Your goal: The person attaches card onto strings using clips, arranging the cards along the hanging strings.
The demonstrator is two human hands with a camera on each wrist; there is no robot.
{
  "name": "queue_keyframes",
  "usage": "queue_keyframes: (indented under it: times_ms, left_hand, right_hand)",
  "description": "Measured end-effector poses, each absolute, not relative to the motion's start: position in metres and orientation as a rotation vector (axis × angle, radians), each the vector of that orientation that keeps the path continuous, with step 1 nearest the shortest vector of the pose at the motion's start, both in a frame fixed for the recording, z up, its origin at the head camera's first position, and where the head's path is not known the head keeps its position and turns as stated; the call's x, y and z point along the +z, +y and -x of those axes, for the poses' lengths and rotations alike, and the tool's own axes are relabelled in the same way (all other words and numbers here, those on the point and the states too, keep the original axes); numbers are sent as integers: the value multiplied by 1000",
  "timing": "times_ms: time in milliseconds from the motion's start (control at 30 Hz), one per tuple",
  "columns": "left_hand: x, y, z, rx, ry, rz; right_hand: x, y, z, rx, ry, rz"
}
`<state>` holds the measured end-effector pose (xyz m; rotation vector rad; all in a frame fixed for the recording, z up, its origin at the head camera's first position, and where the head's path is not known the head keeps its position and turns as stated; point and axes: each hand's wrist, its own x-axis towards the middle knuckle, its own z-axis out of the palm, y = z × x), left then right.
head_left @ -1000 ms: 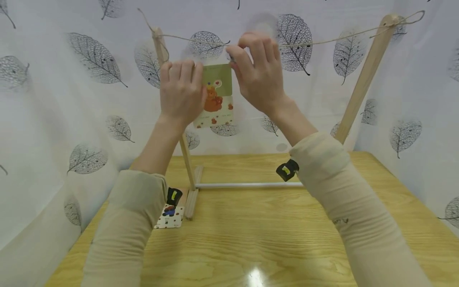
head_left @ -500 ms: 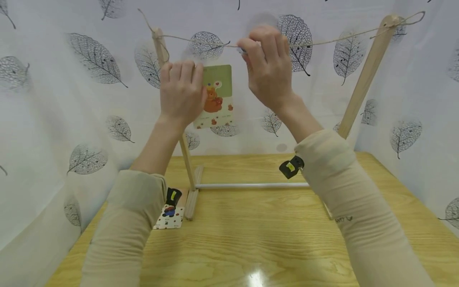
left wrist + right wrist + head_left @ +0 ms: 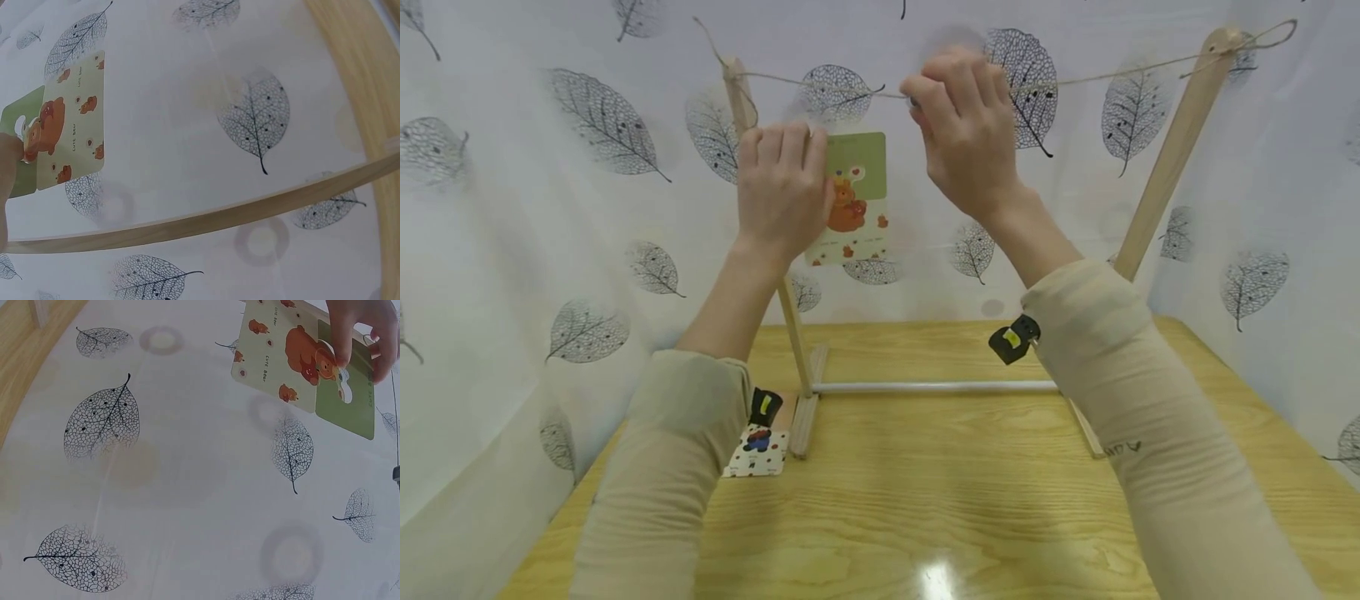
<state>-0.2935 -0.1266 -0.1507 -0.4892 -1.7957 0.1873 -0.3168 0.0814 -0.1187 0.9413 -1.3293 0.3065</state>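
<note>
Shifted rightward along the thin beige twine point(image 3: 775, 78), the right hand point(image 3: 973, 137) pinches a small dark object point(image 3: 913, 102), while the left hand point(image 3: 782, 190) pinches a rectangular green-and-cream bear-printed card point(image 3: 865, 167) below the twine (grip hidden in head view, shown in right wrist view).

This is seemingly a curtained-off work area: pale leaf-print cloth point(image 3: 925, 292) hangs at back & both sides. Wood-grain tabletop point(image 3: 925, 483) stands betw. these sides; bldg. type cannot be told.
</note>
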Motion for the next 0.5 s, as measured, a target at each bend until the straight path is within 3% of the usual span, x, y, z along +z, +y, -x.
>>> queue_keyframes:
  times_ms: [500]
  left_hand:
    - [-149,-125,293,219,-1792,488]
  right_hand:
    - [-120,71,317,351,-1403,-969]
